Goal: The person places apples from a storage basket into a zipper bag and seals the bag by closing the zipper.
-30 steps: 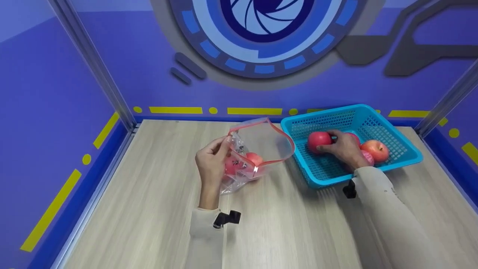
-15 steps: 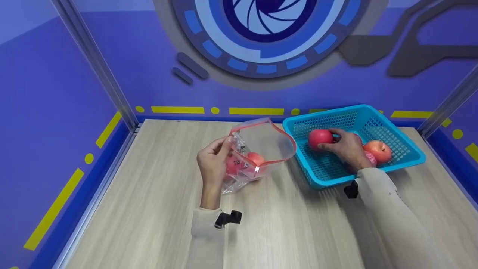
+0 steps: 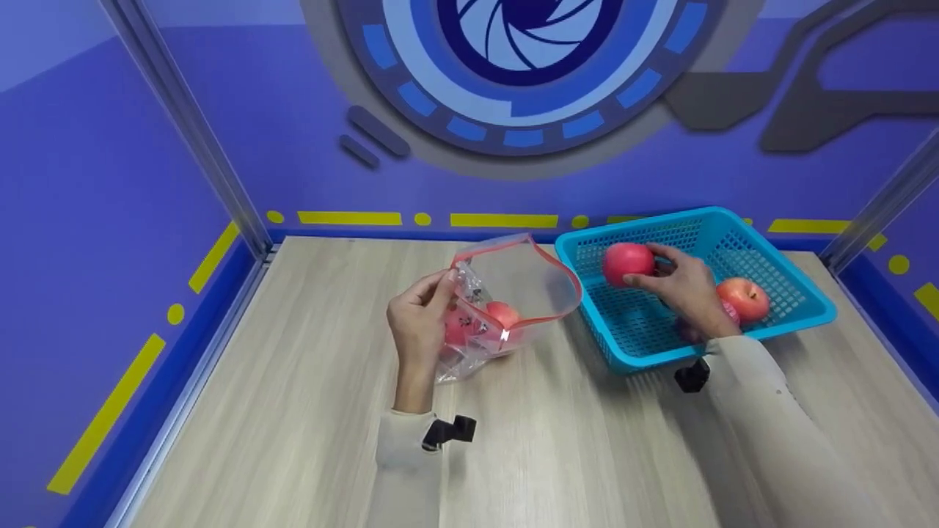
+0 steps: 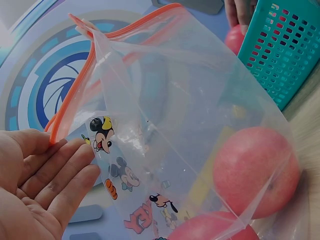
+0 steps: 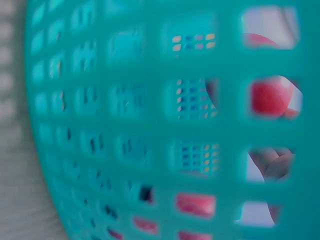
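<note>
1. The left hand pinches the near rim of a clear zip bag just left of the blue basket, thumb and fingers closed on the plastic by its orange zip strip; the bag's mouth stands open, facing up and toward the basket.
2. Printed on the bag's near wall are cartoon mouse figures in black, red and yellow; red lettering sits below them, cut off and unreadable.
3. Two red apples lie in the bag's bottom on the wooden table, left of the basket; one apple in the bag is plain through the plastic, the other only partly in view.
4. The right hand is over the basket's left half, fingers curled around a red apple held above the basket floor, near the left wall.
5. Another apple rests in the basket's right part; a further one is mostly hidden under the right wrist.
6. The basket's mesh fills the right wrist view, blurred; red fruit shows through the holes.
</note>
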Tool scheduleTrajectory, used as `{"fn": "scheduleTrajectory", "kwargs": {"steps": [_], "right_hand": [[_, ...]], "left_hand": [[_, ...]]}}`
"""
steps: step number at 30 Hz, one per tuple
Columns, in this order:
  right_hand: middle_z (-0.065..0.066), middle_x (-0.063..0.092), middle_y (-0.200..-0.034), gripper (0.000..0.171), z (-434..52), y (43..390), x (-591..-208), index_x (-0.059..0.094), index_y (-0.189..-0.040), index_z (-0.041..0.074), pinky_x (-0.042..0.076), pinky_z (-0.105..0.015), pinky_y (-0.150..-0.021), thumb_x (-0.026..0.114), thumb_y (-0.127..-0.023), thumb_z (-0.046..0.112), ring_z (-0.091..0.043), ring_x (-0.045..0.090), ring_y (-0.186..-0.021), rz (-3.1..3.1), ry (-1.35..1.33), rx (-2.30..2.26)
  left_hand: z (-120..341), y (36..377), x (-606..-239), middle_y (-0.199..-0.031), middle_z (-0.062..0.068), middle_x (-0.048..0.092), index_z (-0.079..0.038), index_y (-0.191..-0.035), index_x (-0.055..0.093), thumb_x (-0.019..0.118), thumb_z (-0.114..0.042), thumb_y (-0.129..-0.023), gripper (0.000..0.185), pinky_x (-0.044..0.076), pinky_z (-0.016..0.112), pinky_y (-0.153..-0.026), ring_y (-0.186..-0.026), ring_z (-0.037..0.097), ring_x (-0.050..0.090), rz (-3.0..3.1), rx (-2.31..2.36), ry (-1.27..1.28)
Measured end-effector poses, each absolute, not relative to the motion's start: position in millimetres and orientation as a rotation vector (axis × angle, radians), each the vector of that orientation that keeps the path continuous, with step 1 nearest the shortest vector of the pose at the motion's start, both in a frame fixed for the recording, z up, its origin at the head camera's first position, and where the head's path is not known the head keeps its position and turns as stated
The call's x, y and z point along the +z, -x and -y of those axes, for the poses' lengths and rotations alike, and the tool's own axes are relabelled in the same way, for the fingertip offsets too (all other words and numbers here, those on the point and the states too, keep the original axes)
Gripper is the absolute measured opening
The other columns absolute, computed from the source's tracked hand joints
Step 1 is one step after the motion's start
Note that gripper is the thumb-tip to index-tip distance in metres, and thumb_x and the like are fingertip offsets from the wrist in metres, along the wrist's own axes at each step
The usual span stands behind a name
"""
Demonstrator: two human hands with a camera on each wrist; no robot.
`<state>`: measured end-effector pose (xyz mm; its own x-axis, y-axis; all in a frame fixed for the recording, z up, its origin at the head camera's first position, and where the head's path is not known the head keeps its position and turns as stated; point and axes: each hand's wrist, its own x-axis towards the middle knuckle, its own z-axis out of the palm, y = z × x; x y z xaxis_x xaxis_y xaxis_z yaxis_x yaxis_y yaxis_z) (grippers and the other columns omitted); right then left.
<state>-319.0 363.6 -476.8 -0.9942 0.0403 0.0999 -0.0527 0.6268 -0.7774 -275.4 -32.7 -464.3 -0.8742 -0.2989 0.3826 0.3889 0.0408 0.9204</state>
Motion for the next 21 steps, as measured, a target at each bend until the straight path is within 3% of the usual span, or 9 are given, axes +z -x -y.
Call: {"fn": "scheduleTrajectory", "kwargs": {"steps": [9,16,21], "right_hand": [[-0.026,0.051,-0.155,0.089,-350.9,309.5,-466.7,0.042,-0.162,0.006,0.05,-0.055,-0.106,0.084,-0.092,0.042,-0.043,0.055,-0.138,2.59,-0.044,1.448],[-0.019,0.055,-0.154,0.082,-340.2,298.5,-458.1,0.047,-0.16,0.009,0.054,-0.035,-0.1,0.084,-0.093,0.038,-0.037,0.059,-0.136,2.461,-0.093,1.547],[-0.017,0.057,-0.153,0.078,-330.4,292.5,-451.8,0.05,-0.158,0.01,0.055,-0.028,-0.097,0.084,-0.093,0.035,-0.035,0.06,-0.135,2.375,-0.132,1.609]], "left_hand": [[32.6,272.9,-465.0,-0.086,0.007,0.078,-0.002,-0.106,0.083,0.079,-0.014,-0.098,0.015,0.064,0.041,-0.071,-0.076,0.029,0.071,1.85,-1.878,0.119],[32.1,274.3,-466.2,-0.085,0.008,0.077,-0.002,-0.105,0.083,0.079,-0.014,-0.098,0.014,0.063,0.042,-0.07,-0.076,0.031,0.071,1.838,-1.888,0.131],[31.8,274.5,-466.3,-0.085,0.008,0.077,-0.001,-0.105,0.083,0.079,-0.012,-0.098,0.014,0.063,0.045,-0.07,-0.075,0.029,0.071,1.834,-1.893,0.126]]}}
